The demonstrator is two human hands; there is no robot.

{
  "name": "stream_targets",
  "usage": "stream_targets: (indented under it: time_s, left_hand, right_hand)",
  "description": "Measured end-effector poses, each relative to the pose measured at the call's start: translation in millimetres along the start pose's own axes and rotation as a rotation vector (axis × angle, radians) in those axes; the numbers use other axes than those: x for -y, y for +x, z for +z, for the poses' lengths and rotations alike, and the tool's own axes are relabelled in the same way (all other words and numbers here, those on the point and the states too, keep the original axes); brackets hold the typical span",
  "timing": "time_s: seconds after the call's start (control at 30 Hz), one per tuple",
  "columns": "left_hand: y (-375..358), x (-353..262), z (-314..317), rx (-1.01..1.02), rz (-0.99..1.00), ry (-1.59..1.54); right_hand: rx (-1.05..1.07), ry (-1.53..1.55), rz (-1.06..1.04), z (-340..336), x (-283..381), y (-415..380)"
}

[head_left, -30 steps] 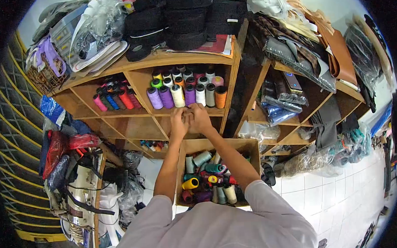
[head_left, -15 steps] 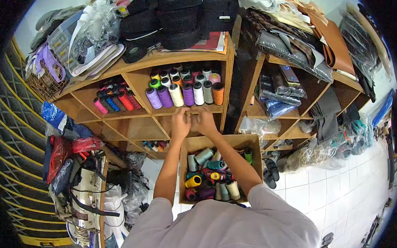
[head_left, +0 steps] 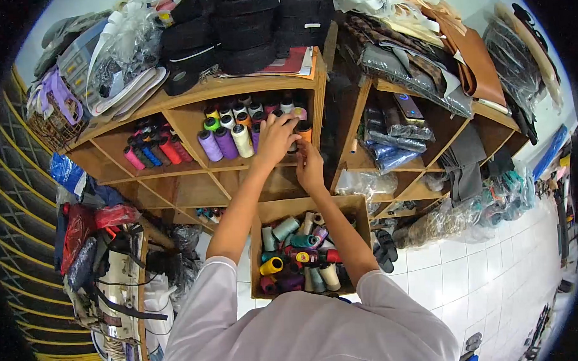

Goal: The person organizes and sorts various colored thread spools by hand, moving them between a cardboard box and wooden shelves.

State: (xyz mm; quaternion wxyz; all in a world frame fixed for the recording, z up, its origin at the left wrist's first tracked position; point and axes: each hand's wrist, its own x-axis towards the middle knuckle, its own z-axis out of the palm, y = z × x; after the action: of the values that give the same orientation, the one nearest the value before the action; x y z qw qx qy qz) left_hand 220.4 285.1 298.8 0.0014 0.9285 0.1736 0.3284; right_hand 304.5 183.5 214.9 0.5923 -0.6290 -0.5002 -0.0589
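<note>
Upright thread cones stand in rows in a wooden shelf compartment, among them a purple cone (head_left: 225, 143), a cream cone (head_left: 242, 141) and an orange cone (head_left: 304, 131). My left hand (head_left: 277, 137) reaches over the right part of the front row, its fingers bent around cone tops and covering several of them. Just below and to the right, my right hand (head_left: 310, 167) is raised in front of the orange cone, fingers up near a dark cone. Whether either hand grips a cone is hard to make out.
Below the shelf sits a cardboard box (head_left: 363, 229) of mixed thread cones. A left compartment holds smaller red and blue cones (head_left: 167, 150). Stacked black rolls (head_left: 245, 29) lie on the shelf top. Wrapped packages (head_left: 389, 145) fill a shelf on the right.
Both hands have come up from the shelf edge to the right-hand cones, the left now over their tops. The view has shifted slightly, and the cones in the box look rearranged.
</note>
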Motion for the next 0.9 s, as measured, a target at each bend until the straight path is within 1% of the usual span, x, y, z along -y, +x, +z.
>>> stream_targets:
  time_s: [0.07,0.13,0.17,0.3,0.4,0.5,0.6,0.67,0.7,0.77,0.8,0.83,0.9]
  left_hand:
    - [0.1,1.0,3.6,0.012,-0.003,-0.004]
    - [1.0,0.8,6.2,-0.069,0.019,0.014]
    - [1.2,2.7,6.7,-0.031,0.007,0.016]
    - [-0.1,1.3,7.0,-0.047,-0.006,0.021]
    - [-0.8,2.2,8.8,-0.083,0.005,0.010]
    - [0.0,5.8,11.1,-0.100,0.005,0.011]
    - [2.6,9.4,8.2,-0.111,0.044,-0.004]
    - [9.1,4.1,-8.9,-0.050,0.051,-0.016]
    - [11.6,5.9,-12.8,0.005,0.020,-0.001]
    - [14.2,8.8,-20.5,0.041,0.004,0.048]
    - [15.5,10.9,-21.3,0.076,-0.008,0.098]
    - [17.6,11.5,-22.4,0.161,-0.036,0.122]
    - [20.0,15.3,-19.8,0.199,-0.031,0.118]
  right_hand:
    - [-0.021,-0.011,-0.024,2.3,0.9,-1.1]
    - [-0.018,-0.016,-0.018,4.5,0.0,1.3]
    - [-0.014,-0.025,-0.009,4.8,-0.7,1.1]
    - [-0.019,-0.021,0.010,5.9,0.4,1.4]
    - [-0.025,-0.028,-0.018,7.3,-1.8,1.5]
    - [-0.080,0.002,-0.069,10.5,-0.5,0.5]
    - [-0.068,0.012,-0.024,13.1,-2.9,-2.2]
    - [-0.046,-0.029,-0.044,10.8,-6.3,-6.5]
    - [-0.044,-0.031,-0.043,7.3,-5.7,-9.7]
    - [0.101,-0.072,0.161,0.5,-4.6,-16.2]
    - [0.103,-0.072,0.163,0.0,-5.5,-17.4]
    - [0.082,-0.070,0.146,-0.4,-6.4,-18.9]
    - [0.061,-0.067,0.129,1.7,-10.4,-19.2]
